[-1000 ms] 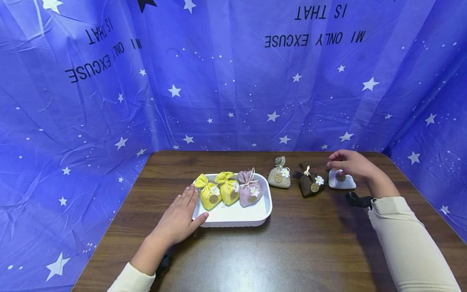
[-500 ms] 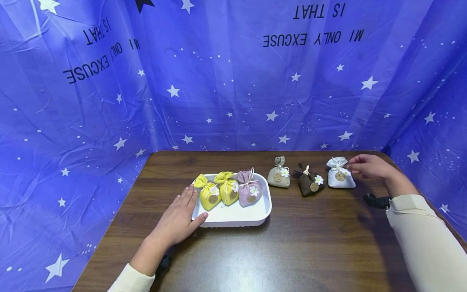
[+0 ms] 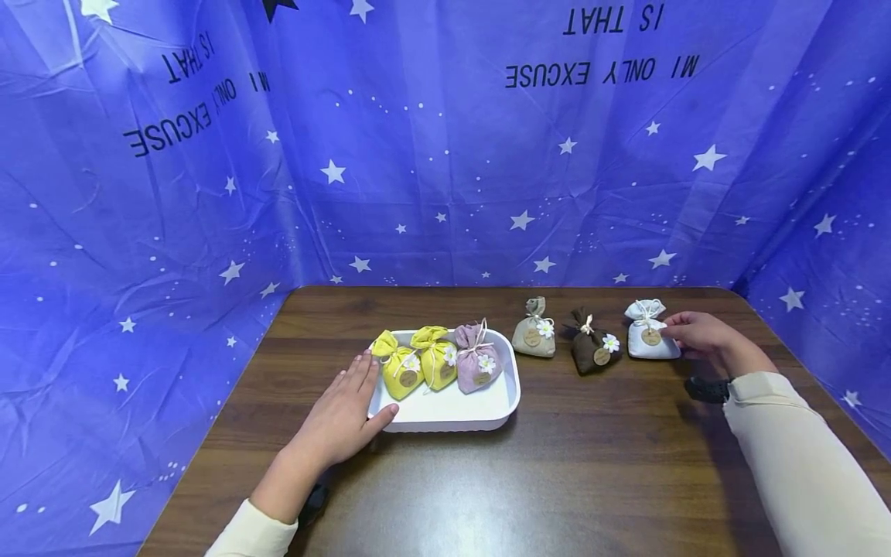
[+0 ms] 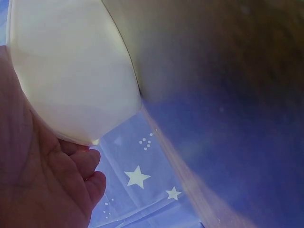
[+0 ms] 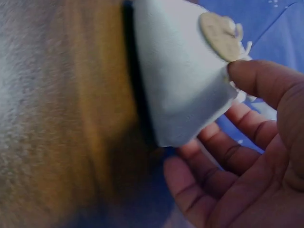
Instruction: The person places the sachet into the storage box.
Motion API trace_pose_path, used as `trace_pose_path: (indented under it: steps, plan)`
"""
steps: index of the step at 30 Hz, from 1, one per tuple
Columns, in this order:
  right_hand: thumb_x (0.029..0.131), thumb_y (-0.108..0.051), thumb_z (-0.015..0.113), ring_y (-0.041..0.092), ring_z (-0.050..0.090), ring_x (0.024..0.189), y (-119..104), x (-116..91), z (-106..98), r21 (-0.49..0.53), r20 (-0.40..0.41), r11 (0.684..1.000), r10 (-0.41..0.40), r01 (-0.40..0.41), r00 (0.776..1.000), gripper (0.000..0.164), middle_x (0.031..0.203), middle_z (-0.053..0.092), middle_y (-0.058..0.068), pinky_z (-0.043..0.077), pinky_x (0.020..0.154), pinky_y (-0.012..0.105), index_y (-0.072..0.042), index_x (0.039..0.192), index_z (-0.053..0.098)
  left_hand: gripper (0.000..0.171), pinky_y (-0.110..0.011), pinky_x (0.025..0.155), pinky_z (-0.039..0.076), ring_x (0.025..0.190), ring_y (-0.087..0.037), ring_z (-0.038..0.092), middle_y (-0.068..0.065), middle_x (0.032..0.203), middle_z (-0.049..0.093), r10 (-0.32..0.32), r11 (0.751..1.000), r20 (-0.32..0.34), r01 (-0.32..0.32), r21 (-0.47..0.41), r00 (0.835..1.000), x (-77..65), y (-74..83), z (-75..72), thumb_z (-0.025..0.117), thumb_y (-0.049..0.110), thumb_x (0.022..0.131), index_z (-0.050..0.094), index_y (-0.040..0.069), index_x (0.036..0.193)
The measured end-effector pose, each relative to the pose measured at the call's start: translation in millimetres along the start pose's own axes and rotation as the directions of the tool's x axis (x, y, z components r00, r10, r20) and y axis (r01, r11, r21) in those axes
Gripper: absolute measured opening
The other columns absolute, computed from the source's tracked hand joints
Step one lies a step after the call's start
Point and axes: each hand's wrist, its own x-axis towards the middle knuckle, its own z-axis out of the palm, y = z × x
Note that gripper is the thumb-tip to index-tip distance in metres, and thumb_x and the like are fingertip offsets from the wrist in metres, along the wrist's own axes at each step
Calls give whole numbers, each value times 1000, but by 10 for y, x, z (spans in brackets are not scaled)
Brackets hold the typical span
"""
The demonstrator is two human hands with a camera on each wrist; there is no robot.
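Observation:
At the tray's left end my left hand rests with its fingers extended along the rim and its thumb by the front corner. The white tray carries two yellow drawstring sachets and a lilac sachet, each with a white flower and round tag. My right hand pinches the right side of a white sachet on the table. In the right wrist view the thumb presses the white sachet beside its tag, with the fingers curled round its far side. The left wrist view shows the tray's outer wall against the fingers.
Left of the white sachet lie a dark brown sachet and a beige sachet. All stand on a brown wooden table. A blue star-printed curtain hangs behind and at both sides.
My right hand first drew back rightward from above the white sachet, then came down and in to its right side and took hold of it. The left hand and tray have stayed put.

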Motion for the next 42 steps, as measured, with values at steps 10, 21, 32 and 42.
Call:
trace_pose_path:
  steps: [10,21,32,42]
  plan:
    - [102,-20,52,12,55,85,97,20,8,114,52,992,48,-54,997,39,93,55,-1,55,79,38,9,125,40,84,-54,117,24,147,-39,21,-26,159,24,7,1000,-21,-7,0,1000,-4,2,8,47,56,100,32,-10,150]
    - [101,-23,50,13,55,87,126,51,33,87,6,995,39,-39,999,41,99,56,5,57,78,36,11,123,40,84,-55,117,23,147,-39,20,-24,160,22,-6,1000,-15,6,2,1000,-2,8,-8,46,56,100,31,-9,150]
    - [99,-17,52,12,53,78,184,30,140,48,-105,996,-66,71,992,26,90,54,2,58,69,34,7,110,49,84,-54,117,21,148,-37,18,-22,161,20,-27,1000,3,27,-13,1000,-5,15,-11,48,56,99,30,-7,152]
    - [99,-17,52,10,56,77,135,-57,185,33,-137,994,-100,106,985,28,91,56,3,58,66,34,8,112,48,84,-54,117,22,148,-38,18,-23,160,22,-18,1000,1,19,-9,1000,-8,15,8,45,58,100,32,-8,151]
